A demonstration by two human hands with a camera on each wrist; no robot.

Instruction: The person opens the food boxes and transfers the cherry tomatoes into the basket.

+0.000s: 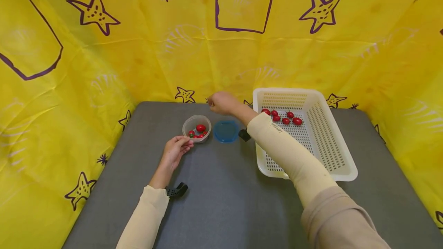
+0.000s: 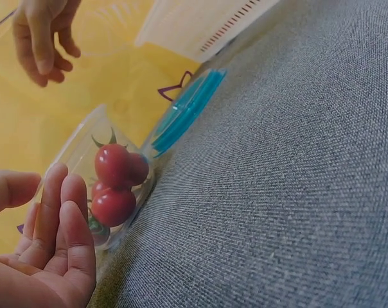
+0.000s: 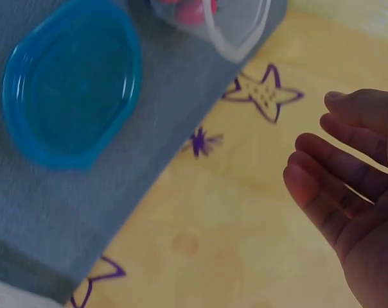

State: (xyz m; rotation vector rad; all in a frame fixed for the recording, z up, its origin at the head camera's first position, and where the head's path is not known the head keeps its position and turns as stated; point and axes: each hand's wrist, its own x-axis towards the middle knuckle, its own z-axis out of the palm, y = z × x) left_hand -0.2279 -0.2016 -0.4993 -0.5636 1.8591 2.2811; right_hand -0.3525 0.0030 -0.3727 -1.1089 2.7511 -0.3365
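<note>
Six tomatoes show in the white basket, well to the R of the clear plastic tub; R forearm cuts across, so poss. more hidden. Several tub tomatoes sit inside the tub, at least one w/ green stem on. Blue lid lies flat on the gray table just R of the tub, betw. it & the basket, so tub's uncovered.

L hand: at the tub's near rim, thumb & fingers pinching it, prob. to steady it. R hand: nothing in it, fingers loosely bent, raised past the tub's far R side, not touching tub or lid.

Step in hand, as I read it: tomato transfer, prob. partway, basket to tub most likely, tho a still can't prove direction. Reasons: fruit in both, tub gripped, lid off, R hand free.

Next move, if so, calls for R hand to swing R from the tub, over the lid, & down to the fruit lying abt level w/ the tub; then a light fingertip pinch on one, as they look smooth & round & may roll or slip. L hand should keep the tub put meanwhile. Lid prob. matters only once tub's loaded; qty needed unk.
</note>
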